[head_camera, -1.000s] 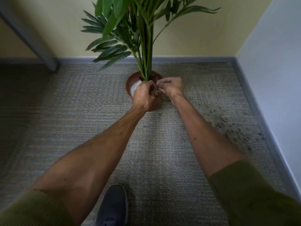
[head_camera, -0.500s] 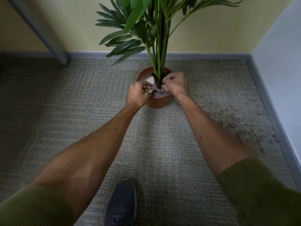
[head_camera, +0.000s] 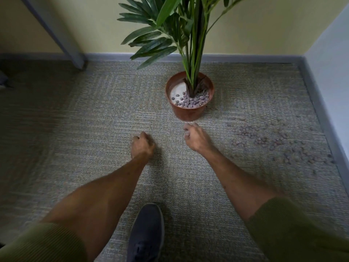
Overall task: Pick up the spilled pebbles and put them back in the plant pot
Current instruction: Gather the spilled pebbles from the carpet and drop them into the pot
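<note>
Pebbles are only partly covering the plant pot [head_camera: 189,113], upper centre (white still showing), while many spilled pebbles [head_camera: 279,142] are lying at right and the left hand [head_camera: 142,145] and right hand [head_camera: 196,138] are hovering loosely curled, apparently holding nothing.

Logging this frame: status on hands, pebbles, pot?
Left hand and right hand loosely curled, above carpet. Pot partly refilled; spilled pebbles right of it. Nothing blocks them.

No readable text, label, brand, number or sign appears anywhere in the view. The terracotta plant pot [head_camera: 189,112], the dark shoe [head_camera: 146,233], the olive sleeves [head_camera: 294,231], the carpet [head_camera: 75,129] and the walls [head_camera: 94,21] all show plain, unmarked surfaces.
</note>
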Demonstrator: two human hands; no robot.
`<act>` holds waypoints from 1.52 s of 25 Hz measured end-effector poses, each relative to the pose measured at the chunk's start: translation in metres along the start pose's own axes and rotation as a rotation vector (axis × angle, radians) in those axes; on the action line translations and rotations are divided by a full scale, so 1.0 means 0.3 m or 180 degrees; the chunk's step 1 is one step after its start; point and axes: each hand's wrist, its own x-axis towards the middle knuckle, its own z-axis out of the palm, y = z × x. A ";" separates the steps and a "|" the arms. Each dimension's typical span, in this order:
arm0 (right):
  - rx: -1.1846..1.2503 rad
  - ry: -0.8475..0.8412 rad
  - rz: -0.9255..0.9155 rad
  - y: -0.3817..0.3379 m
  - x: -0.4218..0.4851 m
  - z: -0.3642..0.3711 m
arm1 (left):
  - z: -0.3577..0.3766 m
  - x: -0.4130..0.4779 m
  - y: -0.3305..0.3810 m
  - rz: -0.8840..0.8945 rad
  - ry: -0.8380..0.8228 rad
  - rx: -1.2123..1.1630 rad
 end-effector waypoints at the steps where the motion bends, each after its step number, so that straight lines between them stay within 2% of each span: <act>1: -0.0105 -0.0070 -0.0003 -0.004 0.007 0.017 | 0.009 0.005 -0.007 0.0058 0.0001 0.0001; 5: -0.0377 0.0016 0.0038 0.000 0.045 0.076 | 0.021 0.030 -0.012 0.0323 0.0142 -0.0036; 9: -0.0291 0.0246 -0.0038 0.021 0.003 0.085 | 0.060 0.026 0.058 0.0534 0.0160 -0.0075; 12: -0.0993 0.0764 -0.0403 0.138 -0.095 0.103 | 0.141 -0.021 0.185 0.1080 0.0053 -0.0207; 15: -0.1323 0.1084 -0.0505 0.313 -0.204 0.143 | 0.250 -0.120 0.312 0.1491 -0.0226 -0.0322; 19: -0.1359 0.1223 -0.0474 0.464 -0.284 0.155 | 0.377 -0.217 0.421 0.1955 -0.0561 -0.0304; 25: -0.1208 0.1502 -0.0206 0.550 -0.249 0.062 | 0.434 -0.214 0.576 0.2043 -0.0615 -0.0401; 27: -0.1024 0.1694 -0.0111 0.573 -0.224 0.007 | 0.432 -0.204 0.629 0.2208 -0.0443 -0.0501; 29: -0.0756 0.1795 0.0054 0.607 -0.159 -0.065 | 0.428 -0.163 0.687 0.2405 0.0085 -0.0482; 31: -0.0491 0.1732 0.0062 0.653 -0.048 -0.154 | 0.432 -0.085 0.763 0.2384 0.0425 -0.0271; 33: -0.0396 0.1450 -0.0085 0.703 0.083 -0.231 | 0.441 0.000 0.827 0.2104 0.0229 -0.0124; 35: -0.0310 0.1127 0.0026 0.738 0.209 -0.290 | 0.457 0.084 0.866 0.1860 -0.0090 -0.0105; 38: -0.0412 0.0808 0.0107 0.772 0.317 -0.292 | 0.505 0.146 0.866 0.1811 -0.0255 0.0069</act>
